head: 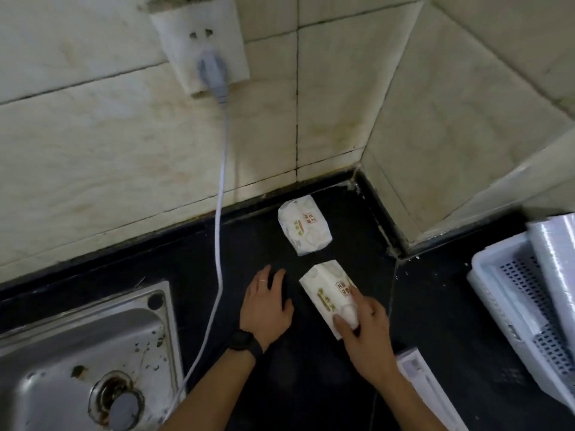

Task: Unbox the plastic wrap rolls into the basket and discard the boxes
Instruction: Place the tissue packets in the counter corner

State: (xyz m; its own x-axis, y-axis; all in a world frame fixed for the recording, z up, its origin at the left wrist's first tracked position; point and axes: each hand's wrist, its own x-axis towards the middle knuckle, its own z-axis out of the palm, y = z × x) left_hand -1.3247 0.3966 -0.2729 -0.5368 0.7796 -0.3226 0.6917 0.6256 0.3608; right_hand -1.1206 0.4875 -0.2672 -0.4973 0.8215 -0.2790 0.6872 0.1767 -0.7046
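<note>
Two white packs with green print lie on the black counter [435,306]. The far pack [305,225] rests close to the wall. The near pack [326,290] lies tilted, and my right hand [364,331] grips its near end with thumb and fingers. My left hand [266,309] lies flat on the counter just left of it, fingers apart, holding nothing. At the right edge stands a white perforated basket [510,284] with a clear roll [557,253] inside. A white box [426,387] lies below my right forearm.
A steel sink [77,353] fills the lower left. A grey cable [219,244] runs from the wall socket [202,48] down across the counter, just left of my left hand. Tiled walls form a corner behind the packs.
</note>
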